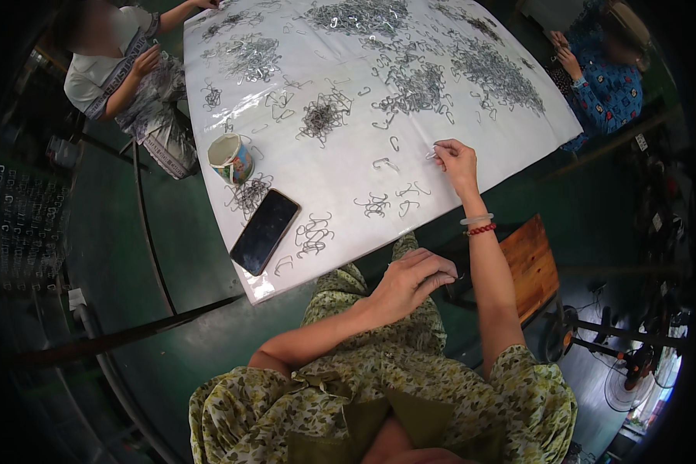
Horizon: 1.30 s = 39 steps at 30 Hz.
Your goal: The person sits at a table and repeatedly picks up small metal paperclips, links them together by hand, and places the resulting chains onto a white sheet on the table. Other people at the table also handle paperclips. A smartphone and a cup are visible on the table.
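My right hand (456, 164) reaches over the white table and pinches a small shiny metal hook (431, 155) between thumb and fingertips. Below the table's near edge, in front of my lap, my left hand (410, 284) is closed; a tiny dark tip shows at its fingers, too small to name. Nearest the right hand on the tabletop lie a loose C-shaped metal hook (394, 144) and a pair of hooks (385, 164). Small groups of thin bent wire hooks (374, 205) lie closer to me, with another cluster (315, 235) further left.
A black phone (266, 232) and a colourful paper cup (230, 158) stand at the table's left. Large heaps of metal hooks (414, 87) cover the far part. One person (124, 73) sits at left, another (607, 85) at right. A wooden stool (530, 267) is beside me.
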{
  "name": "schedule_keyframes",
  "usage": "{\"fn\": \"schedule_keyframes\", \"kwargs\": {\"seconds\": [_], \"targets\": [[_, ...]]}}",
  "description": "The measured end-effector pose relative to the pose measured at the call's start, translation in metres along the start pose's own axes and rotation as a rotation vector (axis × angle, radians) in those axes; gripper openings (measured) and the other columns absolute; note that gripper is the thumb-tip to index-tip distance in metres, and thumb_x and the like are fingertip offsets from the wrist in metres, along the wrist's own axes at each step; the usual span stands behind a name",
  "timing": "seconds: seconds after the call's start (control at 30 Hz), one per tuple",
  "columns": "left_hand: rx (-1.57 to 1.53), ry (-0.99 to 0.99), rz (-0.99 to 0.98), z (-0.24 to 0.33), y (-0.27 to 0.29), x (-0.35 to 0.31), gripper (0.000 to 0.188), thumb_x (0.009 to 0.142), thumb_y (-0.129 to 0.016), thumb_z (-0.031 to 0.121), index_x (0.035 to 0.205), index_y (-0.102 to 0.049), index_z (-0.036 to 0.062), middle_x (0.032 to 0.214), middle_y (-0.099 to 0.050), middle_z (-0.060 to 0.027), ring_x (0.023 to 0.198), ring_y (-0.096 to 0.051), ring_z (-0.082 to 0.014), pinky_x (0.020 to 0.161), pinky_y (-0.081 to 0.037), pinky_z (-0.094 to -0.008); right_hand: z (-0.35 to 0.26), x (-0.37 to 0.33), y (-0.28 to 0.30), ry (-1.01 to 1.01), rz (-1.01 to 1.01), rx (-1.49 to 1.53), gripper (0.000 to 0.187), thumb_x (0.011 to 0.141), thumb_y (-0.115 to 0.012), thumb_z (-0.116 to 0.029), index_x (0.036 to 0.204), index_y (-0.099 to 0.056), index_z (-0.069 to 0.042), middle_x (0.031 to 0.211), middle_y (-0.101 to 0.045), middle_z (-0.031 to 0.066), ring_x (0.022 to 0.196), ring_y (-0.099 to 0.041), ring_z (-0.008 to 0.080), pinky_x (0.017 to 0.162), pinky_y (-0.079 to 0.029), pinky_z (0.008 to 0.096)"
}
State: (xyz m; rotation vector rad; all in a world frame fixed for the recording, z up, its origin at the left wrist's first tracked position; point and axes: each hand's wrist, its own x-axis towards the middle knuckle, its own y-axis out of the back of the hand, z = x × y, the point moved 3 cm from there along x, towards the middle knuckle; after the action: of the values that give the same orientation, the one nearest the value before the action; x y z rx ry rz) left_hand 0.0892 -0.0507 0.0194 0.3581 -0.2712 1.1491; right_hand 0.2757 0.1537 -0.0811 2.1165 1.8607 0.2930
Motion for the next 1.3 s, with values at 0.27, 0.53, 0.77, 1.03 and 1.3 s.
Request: {"fn": "schedule_keyframes", "kwargs": {"seconds": [0.27, 0.53, 0.77, 1.03, 1.3], "targets": [[0.029, 0.059, 0.085, -0.017, -0.007, 0.003, 0.012, 0.085, -0.069, 0.005, 0.096, -0.065, 0.0025, 0.090, -0.068, -0.0086, 0.083, -0.063, -0.0270, 0.073, -0.050, -0.0361, -0.014, -0.108, 0.031, -0.107, -0.053, 0.275, 0.014, 0.085, -0.069, -0.009, 0.092, -0.066, 0.002, 0.074, -0.062, 0.0018, 0.066, -0.051, 0.0054, 0.061, -0.040, 0.0190], [0.024, 0.260, 0.132, -0.044, -0.012, 0.008, 0.012, 0.088, -0.068, 0.006, 0.097, -0.065, -0.0009, 0.088, -0.072, -0.0077, 0.082, -0.067, -0.0136, 0.073, -0.052, -0.0271, -0.047, -0.185, 0.022, -0.025, -0.039, 0.691, 0.004, 0.093, -0.059, -0.003, 0.094, -0.058, 0.000, 0.081, -0.061, 0.0055, 0.070, -0.054, 0.0095, 0.065, -0.044, 0.0229], [0.116, 0.201, 0.088, -0.038, -0.004, 0.020, 0.014, 0.088, -0.068, 0.008, 0.097, -0.063, -0.0009, 0.092, -0.070, -0.0128, 0.086, -0.068, -0.0235, 0.075, -0.053, -0.0333, -0.066, -0.207, 0.025, 0.284, 0.167, 0.394, 0.003, 0.090, -0.060, 0.005, 0.091, -0.059, 0.002, 0.092, -0.055, 0.0031, 0.082, -0.051, 0.0091, 0.076, -0.041, 0.0225], [0.253, 0.191, 0.133, -0.049, 0.008, 0.003, 0.019, 0.085, -0.071, 0.009, 0.101, -0.064, 0.0030, 0.099, -0.067, -0.0121, 0.095, -0.063, -0.0309, 0.083, -0.050, -0.0377, -0.048, -0.211, -0.010, 0.088, 0.161, 0.939, 0.002, 0.091, -0.059, 0.002, 0.089, -0.060, 0.001, 0.089, -0.052, 0.0019, 0.082, -0.048, 0.0108, 0.079, -0.041, 0.0258], [0.861, 0.158, 0.489, -0.121, 0.180, 0.068, 0.014, 0.089, -0.065, 0.010, 0.100, -0.070, 0.0022, 0.090, -0.068, -0.0171, 0.082, -0.064, -0.0337, 0.076, -0.051, -0.0406, -0.061, -0.212, -0.008, 0.022, 0.165, 1.050, 0.005, 0.092, -0.058, 0.000, 0.088, -0.060, -0.001, 0.088, -0.052, 0.0026, 0.081, -0.048, 0.0125, 0.079, -0.042, 0.0286]]}}
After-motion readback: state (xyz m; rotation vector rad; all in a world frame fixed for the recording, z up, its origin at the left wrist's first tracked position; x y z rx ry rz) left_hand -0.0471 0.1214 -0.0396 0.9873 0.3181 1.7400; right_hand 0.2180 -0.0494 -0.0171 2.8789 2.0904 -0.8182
